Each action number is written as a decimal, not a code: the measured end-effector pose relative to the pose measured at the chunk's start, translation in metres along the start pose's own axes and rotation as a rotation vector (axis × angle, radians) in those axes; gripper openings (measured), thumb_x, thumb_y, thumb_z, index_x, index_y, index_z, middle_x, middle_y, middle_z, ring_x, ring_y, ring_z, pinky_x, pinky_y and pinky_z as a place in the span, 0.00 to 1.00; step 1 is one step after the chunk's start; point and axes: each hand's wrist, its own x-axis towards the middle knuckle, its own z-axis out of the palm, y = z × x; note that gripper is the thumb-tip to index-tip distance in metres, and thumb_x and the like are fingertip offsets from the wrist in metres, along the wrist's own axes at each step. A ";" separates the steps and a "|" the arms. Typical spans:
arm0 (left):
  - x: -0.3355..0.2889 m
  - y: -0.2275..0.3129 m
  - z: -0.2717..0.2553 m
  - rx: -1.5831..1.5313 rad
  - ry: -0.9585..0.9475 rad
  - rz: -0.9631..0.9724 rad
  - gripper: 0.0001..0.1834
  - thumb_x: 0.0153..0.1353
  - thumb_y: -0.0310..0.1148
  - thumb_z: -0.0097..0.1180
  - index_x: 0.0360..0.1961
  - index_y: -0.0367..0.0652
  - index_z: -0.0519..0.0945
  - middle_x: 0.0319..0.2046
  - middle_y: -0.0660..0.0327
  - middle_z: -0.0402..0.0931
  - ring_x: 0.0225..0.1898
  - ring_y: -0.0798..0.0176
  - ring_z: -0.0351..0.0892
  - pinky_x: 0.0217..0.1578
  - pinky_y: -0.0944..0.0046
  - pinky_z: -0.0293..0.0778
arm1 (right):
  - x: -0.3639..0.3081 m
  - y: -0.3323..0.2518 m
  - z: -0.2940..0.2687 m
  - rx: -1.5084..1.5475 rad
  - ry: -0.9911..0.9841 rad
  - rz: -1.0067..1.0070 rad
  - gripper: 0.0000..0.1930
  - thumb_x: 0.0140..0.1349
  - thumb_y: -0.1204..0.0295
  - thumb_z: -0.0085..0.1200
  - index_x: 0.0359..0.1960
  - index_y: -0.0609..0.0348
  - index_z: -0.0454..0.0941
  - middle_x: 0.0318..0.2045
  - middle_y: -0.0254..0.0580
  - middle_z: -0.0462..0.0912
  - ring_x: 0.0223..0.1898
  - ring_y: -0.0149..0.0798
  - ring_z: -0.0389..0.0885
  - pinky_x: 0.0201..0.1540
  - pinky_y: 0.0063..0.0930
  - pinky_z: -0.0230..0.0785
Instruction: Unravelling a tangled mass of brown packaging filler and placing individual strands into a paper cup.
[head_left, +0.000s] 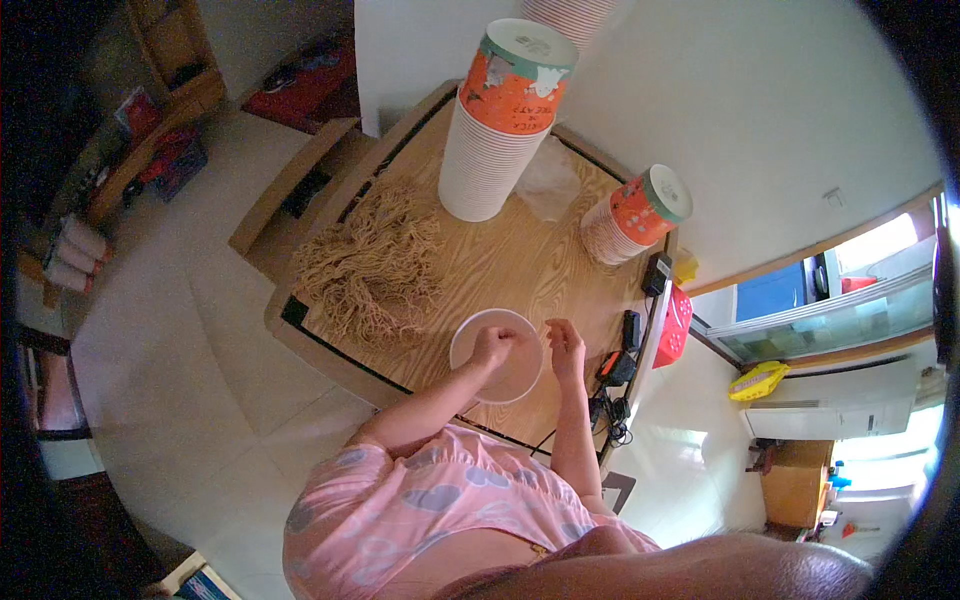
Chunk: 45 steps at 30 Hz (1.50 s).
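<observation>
Okay, going largest first, we have a wood-grain table [500, 270], with a tall stack of nested paper buckets [490, 150] at its far side. These sit upside down, bases up, long axis vertical, top one orange and green; they hide part of another white stack [571, 18] behind. We see a loose bundle of tan twine [375, 265] spread over the left side, strands reaching toward the work spot. A short inverted bucket stack [632, 218] stands far right, also orange and green on top.

The single white paper bucket [508, 386] sits at the near edge, right before the person, mouth pointing up at us, long axis roughly upright. The left forearm crosses its near-left rim. We find the left hand [493, 346] over the mouth, curled, fingertips drawn together; the right hand [567, 346] is just beyond the right rim, fingers bent, apart from the left. We can't tell whether either pinches anything. Black power adapters [657, 274] and tangled cables [612, 416] line the right edge.
</observation>
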 end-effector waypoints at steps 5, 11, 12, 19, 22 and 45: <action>-0.016 0.037 -0.011 0.215 0.149 -0.064 0.10 0.44 0.35 0.59 0.24 0.37 0.80 0.21 0.55 0.78 0.25 0.66 0.78 0.27 0.67 0.70 | -0.005 0.031 0.021 0.282 -0.046 0.057 0.10 0.60 0.71 0.42 0.37 0.59 0.76 0.24 0.32 0.76 0.26 0.24 0.71 0.29 0.17 0.64; -0.009 0.022 -0.004 0.013 0.173 -0.043 0.10 0.44 0.34 0.59 0.25 0.37 0.81 0.21 0.56 0.78 0.23 0.67 0.77 0.26 0.68 0.69 | -0.002 0.017 0.018 0.234 -0.117 0.162 0.09 0.58 0.75 0.44 0.36 0.63 0.76 0.29 0.36 0.79 0.29 0.28 0.74 0.32 0.20 0.67; -0.011 0.025 -0.003 0.012 0.167 -0.042 0.10 0.44 0.34 0.59 0.25 0.37 0.81 0.21 0.56 0.78 0.23 0.67 0.77 0.26 0.68 0.69 | -0.002 0.019 0.016 0.233 -0.112 0.162 0.09 0.58 0.75 0.44 0.36 0.63 0.76 0.29 0.36 0.79 0.29 0.28 0.74 0.32 0.20 0.67; -0.012 0.025 0.002 0.073 0.136 0.040 0.11 0.46 0.35 0.59 0.26 0.37 0.81 0.20 0.58 0.78 0.23 0.70 0.76 0.26 0.70 0.69 | -0.004 0.008 0.005 0.287 -0.014 0.106 0.08 0.57 0.76 0.46 0.37 0.61 0.77 0.27 0.33 0.77 0.27 0.24 0.72 0.31 0.17 0.65; -0.010 0.024 0.002 0.102 0.144 0.081 0.12 0.45 0.36 0.60 0.25 0.37 0.81 0.20 0.58 0.78 0.23 0.70 0.76 0.25 0.70 0.69 | -0.002 0.008 0.000 0.256 -0.002 0.081 0.08 0.56 0.77 0.47 0.36 0.61 0.77 0.27 0.34 0.78 0.28 0.25 0.72 0.31 0.18 0.66; -0.042 0.092 -0.013 -0.075 0.000 -0.193 0.09 0.48 0.32 0.58 0.25 0.37 0.80 0.22 0.63 0.77 0.24 0.72 0.73 0.26 0.71 0.67 | -0.017 -0.035 -0.004 0.060 -0.170 -0.152 0.08 0.49 0.80 0.55 0.33 0.60 0.77 0.24 0.33 0.77 0.27 0.24 0.72 0.31 0.17 0.65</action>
